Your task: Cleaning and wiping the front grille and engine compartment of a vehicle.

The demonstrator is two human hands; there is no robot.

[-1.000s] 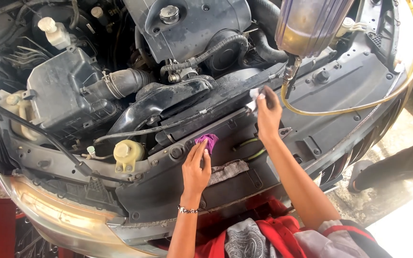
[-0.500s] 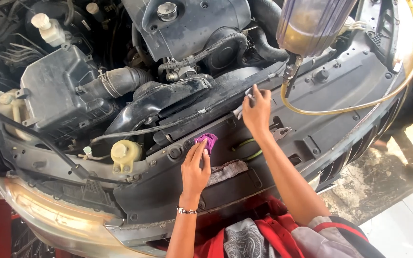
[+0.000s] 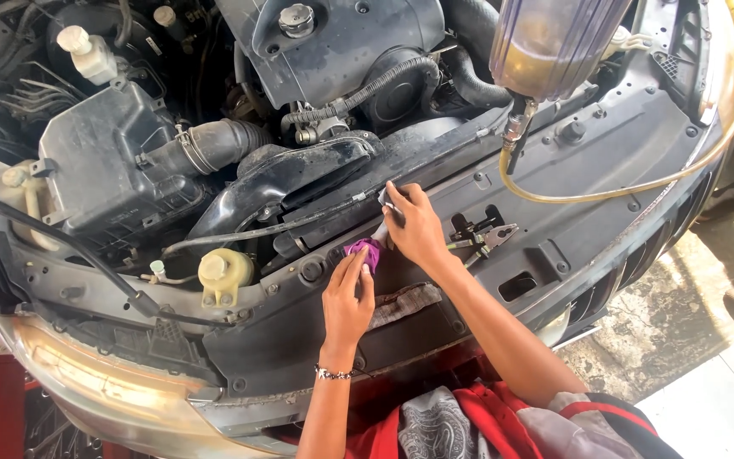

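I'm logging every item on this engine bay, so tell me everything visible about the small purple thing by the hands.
The small purple thing looks like a glossy plastic cap or little container, magenta-purple, rounded. It sits on the black front panel of the open engine bay, just above a grey rag. The left hand touches it with its fingertips from below; the right hand, holding a slim pale tool, is right against its upper side. Much of it is hidden.

Beaded bracelet (image 3: 333,372), red garment (image 3: 503,425)

Left hand (image 3: 347,299) fingers extended; right hand (image 3: 415,228) curled, gripping.
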